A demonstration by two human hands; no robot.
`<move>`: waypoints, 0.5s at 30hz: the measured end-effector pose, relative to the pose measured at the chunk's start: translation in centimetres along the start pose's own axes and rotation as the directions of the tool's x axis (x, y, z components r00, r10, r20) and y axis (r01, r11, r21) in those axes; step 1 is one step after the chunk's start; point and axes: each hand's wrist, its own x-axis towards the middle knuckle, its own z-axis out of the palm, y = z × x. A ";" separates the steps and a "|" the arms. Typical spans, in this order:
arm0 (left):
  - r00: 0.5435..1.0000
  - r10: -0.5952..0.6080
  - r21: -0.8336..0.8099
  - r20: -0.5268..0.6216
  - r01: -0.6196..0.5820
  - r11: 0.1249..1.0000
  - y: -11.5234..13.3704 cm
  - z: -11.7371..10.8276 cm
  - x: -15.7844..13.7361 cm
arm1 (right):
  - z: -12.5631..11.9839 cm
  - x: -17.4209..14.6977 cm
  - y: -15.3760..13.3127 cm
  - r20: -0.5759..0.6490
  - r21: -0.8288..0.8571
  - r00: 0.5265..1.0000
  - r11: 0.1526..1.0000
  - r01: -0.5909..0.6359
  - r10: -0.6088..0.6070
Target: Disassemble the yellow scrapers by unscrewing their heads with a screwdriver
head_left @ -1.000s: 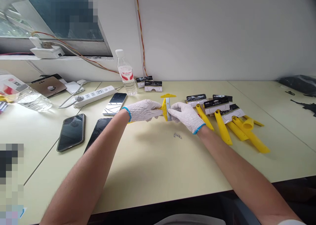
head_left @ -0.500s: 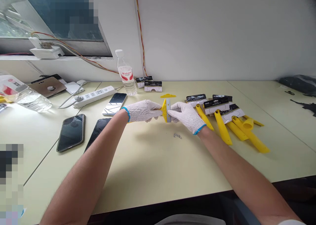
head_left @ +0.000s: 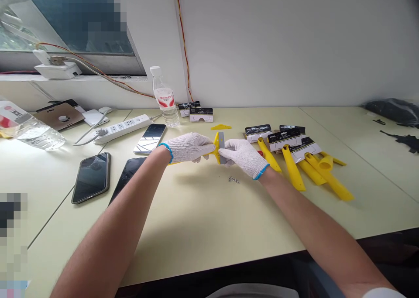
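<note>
Both my hands wear white knitted gloves with blue cuffs and meet above the middle of the table. My left hand (head_left: 191, 147) is wrapped round the handle of a yellow scraper (head_left: 216, 149), whose wide head points right. A flat grey metal blade (head_left: 221, 142) stands against the edge of that head. My right hand (head_left: 244, 155) pinches the blade, thumb across its near face; the other fingers are partly hidden behind it. Just below on the table lie several small screws (head_left: 233, 179). Beyond the hands lies a loose yellow plastic piece (head_left: 221, 127).
Several yellow handles (head_left: 293, 169) and black-and-white cards (head_left: 284, 139) lie at the right. To the left are phones (head_left: 91, 178), a power strip (head_left: 122, 129) and an upright water bottle (head_left: 166, 101). Another bottle (head_left: 29, 128) lies tipped at far left.
My right thumb has slid left across the blade's face, and the blade now looks darker. My left hand keeps its hold on the scraper. The whole view has shifted slightly.
</note>
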 end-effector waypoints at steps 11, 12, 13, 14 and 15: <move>0.997 0.029 0.015 -0.078 -0.028 1.000 0.0 2.5 2.0 | 0.6 -0.3 0.1 -0.061 -0.069 0.998 0.997 -0.020 0.016; 0.996 0.027 0.010 -0.088 -0.026 1.000 0.0 2.7 2.0 | 0.6 -0.4 0.1 -0.062 -0.072 0.998 0.997 -0.018 0.013; 0.995 0.026 0.008 -0.096 -0.026 1.000 -0.1 2.8 2.1 | 0.6 -0.5 0.0 -0.061 -0.075 0.998 0.997 -0.015 0.010; 0.995 0.023 0.006 -0.101 -0.023 1.000 -0.2 2.9 2.2 | 0.5 -0.6 0.0 -0.059 -0.078 0.998 0.997 -0.012 0.008; 0.995 0.018 0.001 -0.103 -0.018 1.000 -0.3 3.1 2.3 | 0.5 -0.6 0.0 -0.057 -0.081 0.998 0.997 -0.010 0.005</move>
